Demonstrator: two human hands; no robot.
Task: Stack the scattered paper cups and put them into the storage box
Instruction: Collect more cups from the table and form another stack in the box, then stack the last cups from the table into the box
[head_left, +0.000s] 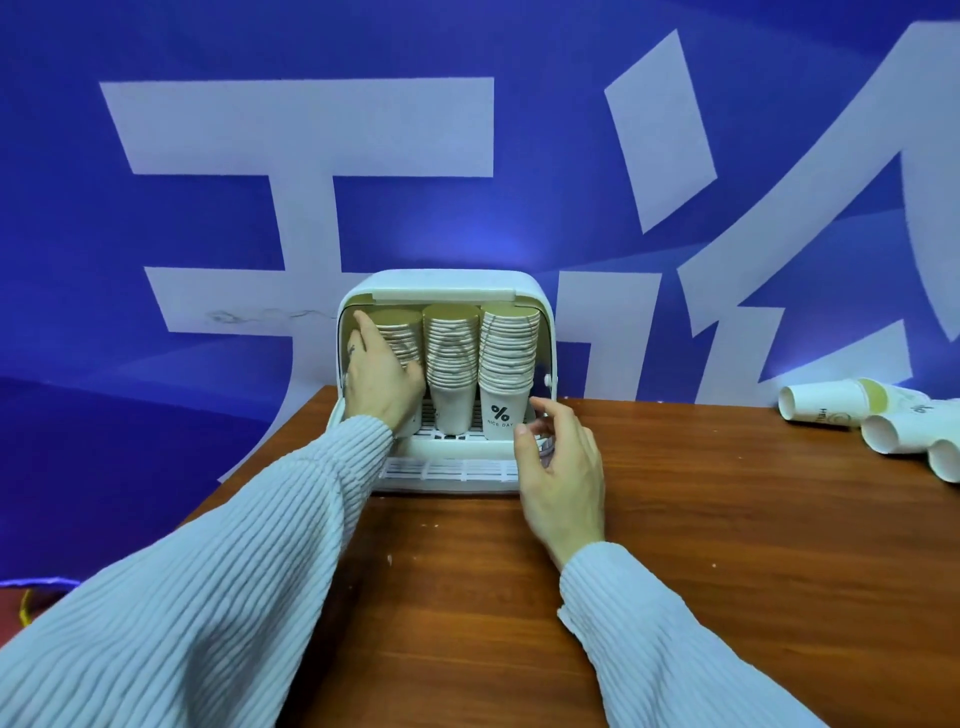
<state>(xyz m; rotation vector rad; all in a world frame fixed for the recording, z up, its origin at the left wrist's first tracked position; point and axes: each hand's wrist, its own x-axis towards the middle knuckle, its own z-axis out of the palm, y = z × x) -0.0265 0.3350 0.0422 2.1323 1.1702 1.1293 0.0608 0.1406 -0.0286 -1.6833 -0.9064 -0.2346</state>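
- Head view: a white plastic storage box (447, 283) with rounded corners stands open-fronted at the far edge of a brown wood-grain surface (727, 545); its floor is a white slatted grid.
- Three tall stacks of nested paper cups stand upright inside, side by side, their ribbed rims forming fine horizontal bands.
- The left stack (400, 338) is partly covered by the left hand (382, 379), which reaches into the box with fingers extended along the stack's side and thumb curled round its front, gripping it.
- The middle stack (451, 364) stands just beside it, plain white at the bottom.
- The right stack (508, 364) shows a black percent sign printed on its lowest cup.
- The right hand (558, 462) hovers near the box's front right corner, fingers loosely curled and relaxed, holding nothing that can be made out.
- Both arms wear pale ribbed knit sleeves (208, 597).
- Loose paper cups (831, 410) lie on their sides at the far right of the surface, well apart from the box.
- A blue backdrop (78, 260) with large white shapes hangs behind.
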